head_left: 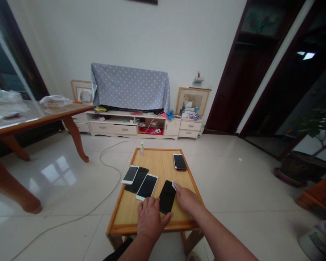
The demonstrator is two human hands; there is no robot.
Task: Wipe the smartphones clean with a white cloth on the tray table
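Observation:
A black smartphone (167, 197) lies screen up on the small wooden table (159, 159). My left hand (151, 219) holds it by the near end, fingers along its left edge and thumb at the lower corner. In my right hand (187, 198) is a small, crumpled white cloth or tissue (174, 185), pinched against the phone's upper right corner. Left of that phone lies a white smartphone (147, 187). Beyond it, another white phone (130, 174) partly overlaps a dark phone (138, 181). On the far right of the table, a white-framed phone (179, 161) rests on a reddish one.
A small clear bottle (142, 149) stands at the table's far left corner. A cable (108, 195) runs over the tiled floor on the left. A larger wooden table (70, 108) stands left, a low white cabinet (114, 129) by the wall, and a potted plant (305, 165) at right.

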